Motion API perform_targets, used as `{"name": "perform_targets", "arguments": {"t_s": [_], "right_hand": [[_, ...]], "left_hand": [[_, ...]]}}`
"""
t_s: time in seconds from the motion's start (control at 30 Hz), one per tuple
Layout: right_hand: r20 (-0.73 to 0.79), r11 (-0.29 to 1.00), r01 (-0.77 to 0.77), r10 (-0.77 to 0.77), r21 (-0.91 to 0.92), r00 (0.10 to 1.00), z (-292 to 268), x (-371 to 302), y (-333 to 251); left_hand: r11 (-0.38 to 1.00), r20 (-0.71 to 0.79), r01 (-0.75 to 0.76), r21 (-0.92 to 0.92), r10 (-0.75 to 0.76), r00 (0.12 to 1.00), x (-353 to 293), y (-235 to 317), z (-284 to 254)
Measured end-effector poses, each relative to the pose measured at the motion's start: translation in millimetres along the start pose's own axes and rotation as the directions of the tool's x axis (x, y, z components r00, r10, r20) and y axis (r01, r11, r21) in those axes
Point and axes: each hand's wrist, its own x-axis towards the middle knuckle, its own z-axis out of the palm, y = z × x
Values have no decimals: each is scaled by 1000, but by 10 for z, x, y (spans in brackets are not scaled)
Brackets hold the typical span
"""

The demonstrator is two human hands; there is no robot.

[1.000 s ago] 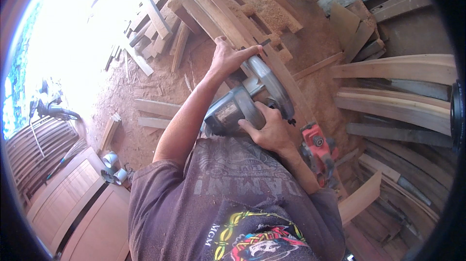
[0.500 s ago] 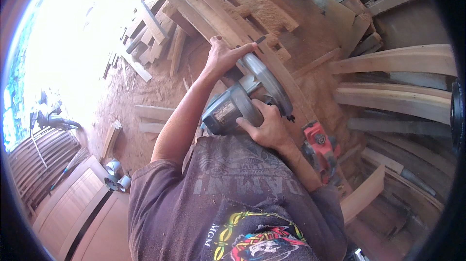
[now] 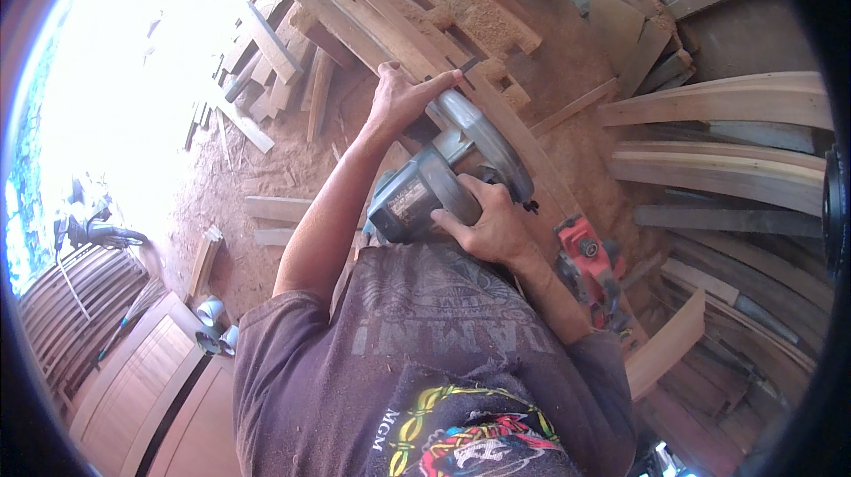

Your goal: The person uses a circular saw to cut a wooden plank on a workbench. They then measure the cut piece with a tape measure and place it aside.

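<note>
My right hand (image 3: pixel 490 215) is wrapped around the rear handle of a grey circular saw (image 3: pixel 408 198). The saw rests on a long wooden board (image 3: pixel 523 136), its rounded blade guard (image 3: pixel 483 136) lying along the wood. My left hand (image 3: pixel 399 100) is at the front of the saw, closed over the board's left edge. Its thumb reaches across to a thin dark bar (image 3: pixel 466 66) by the saw's front end. The other fingers are partly hidden behind the edge. The blade is hidden.
A red power tool (image 3: pixel 585 251) sits at the board's near end, beside my right forearm. Curved timbers (image 3: pixel 718 100) are stacked at the right. Offcuts (image 3: pixel 270 47) lie on the sawdust-covered floor at the left. Panelled wooden doors (image 3: pixel 142 357) stand at the lower left.
The whole view has shifted slightly. Both hands keep their places on the saw and board, and any movement of the saw along the wood is too small to tell.
</note>
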Motion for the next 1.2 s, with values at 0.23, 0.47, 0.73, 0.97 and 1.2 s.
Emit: {"name": "perform_targets", "arguments": {"t_s": [0.23,0.47,0.73,0.97,1.2], "right_hand": [[-9,999,44,-44,-13,999,-1,39,-50],[-33,999,47,-48,-22,998,-17,66,-78],[-55,999,25,-26,-29,998,55,217,-114],[-17,1000,-9,9,-1,1000,59,302,-133],[-7,999,-13,14,37,1000,40,413,-155]], "left_hand": [[1000,-9,-7,9,7,1000,-27,56,-63],[1000,-1,-23,-13,23,1000,-4,71,-74],[993,25,-56,104,54,998,310,-6,-251],[997,117,-30,70,22,993,331,161,-292],[990,128,35,136,-53,990,325,291,-369]]}}
